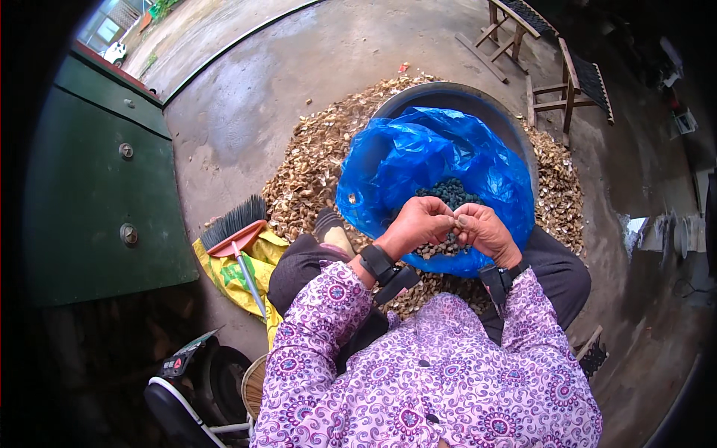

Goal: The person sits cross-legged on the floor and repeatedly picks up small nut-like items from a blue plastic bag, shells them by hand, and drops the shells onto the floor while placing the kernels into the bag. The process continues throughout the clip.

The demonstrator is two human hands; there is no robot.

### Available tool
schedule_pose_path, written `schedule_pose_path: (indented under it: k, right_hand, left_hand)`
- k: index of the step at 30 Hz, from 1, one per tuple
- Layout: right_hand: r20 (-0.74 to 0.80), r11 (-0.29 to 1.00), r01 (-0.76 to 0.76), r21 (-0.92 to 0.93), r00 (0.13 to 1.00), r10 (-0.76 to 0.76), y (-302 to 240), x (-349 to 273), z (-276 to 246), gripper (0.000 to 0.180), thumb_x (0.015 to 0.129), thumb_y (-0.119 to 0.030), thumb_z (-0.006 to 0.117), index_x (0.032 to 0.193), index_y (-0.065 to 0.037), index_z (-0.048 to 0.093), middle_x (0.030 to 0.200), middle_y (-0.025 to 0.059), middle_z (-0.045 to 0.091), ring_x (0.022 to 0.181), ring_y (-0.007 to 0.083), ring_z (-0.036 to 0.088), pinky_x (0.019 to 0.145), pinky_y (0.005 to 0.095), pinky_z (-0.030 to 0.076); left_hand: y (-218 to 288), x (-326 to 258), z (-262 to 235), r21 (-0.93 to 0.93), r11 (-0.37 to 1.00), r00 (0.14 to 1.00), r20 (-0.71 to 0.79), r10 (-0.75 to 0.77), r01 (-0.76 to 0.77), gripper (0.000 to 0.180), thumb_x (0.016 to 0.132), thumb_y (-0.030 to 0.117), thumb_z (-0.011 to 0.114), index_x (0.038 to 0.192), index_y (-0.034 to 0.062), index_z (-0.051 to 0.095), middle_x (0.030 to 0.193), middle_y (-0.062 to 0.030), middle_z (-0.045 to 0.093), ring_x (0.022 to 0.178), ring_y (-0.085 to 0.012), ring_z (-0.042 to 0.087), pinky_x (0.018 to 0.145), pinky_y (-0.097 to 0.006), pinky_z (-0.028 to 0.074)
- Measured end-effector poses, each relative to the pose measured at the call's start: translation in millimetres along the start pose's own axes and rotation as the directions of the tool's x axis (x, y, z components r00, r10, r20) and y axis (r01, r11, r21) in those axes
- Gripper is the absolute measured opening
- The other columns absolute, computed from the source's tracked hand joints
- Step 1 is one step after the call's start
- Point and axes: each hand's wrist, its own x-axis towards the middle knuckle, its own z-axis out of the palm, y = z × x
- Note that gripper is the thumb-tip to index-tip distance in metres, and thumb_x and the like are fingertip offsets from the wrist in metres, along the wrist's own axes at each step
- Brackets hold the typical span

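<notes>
My left hand [420,226] and my right hand [488,232] meet fingertip to fingertip over a blue plastic bag [381,160]. Both are closed in a pinch; whatever lies between the fingers is too small and covered to make out. The bag lines a wide, round basin [502,103], its crumpled top spread open. Inside, just beyond and below my hands, sits a heap of small roundish kernels [450,192], tinted blue by the bag. Pale brown peanut shells [317,153] lie thickly around the basin, on both sides and in front of me.
To the left, a broom [237,239] rests on a yellow sack [216,270], near a green metal door panel [97,187]. Wooden folding stools [571,86] stand at the far right. A round wicker piece [255,384] is at my lower left.
</notes>
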Motion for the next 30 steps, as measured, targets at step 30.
schedule_pose_path:
  k: [30]
  right_hand:
    - [-0.136, 0.894, 0.237, -0.381, 0.941, -0.308, -8, -10, 20, 0.021, 0.082, -0.018, 0.062, 0.092, 0.000, 0.063, 0.078, 0.0001, 0.060, 0.069, 0.0067, 0.052, 0.062, 0.0203, 0.043]
  left_hand:
    - [-7, 5, 6, -0.206, 0.968, 0.989, -0.058, 0.133, -0.142, 0.010, 0.073, 0.006, 0.065, 0.078, 0.0017, 0.059, 0.070, -0.0064, 0.061, 0.059, -0.0104, 0.056, 0.053, -0.021, 0.045]
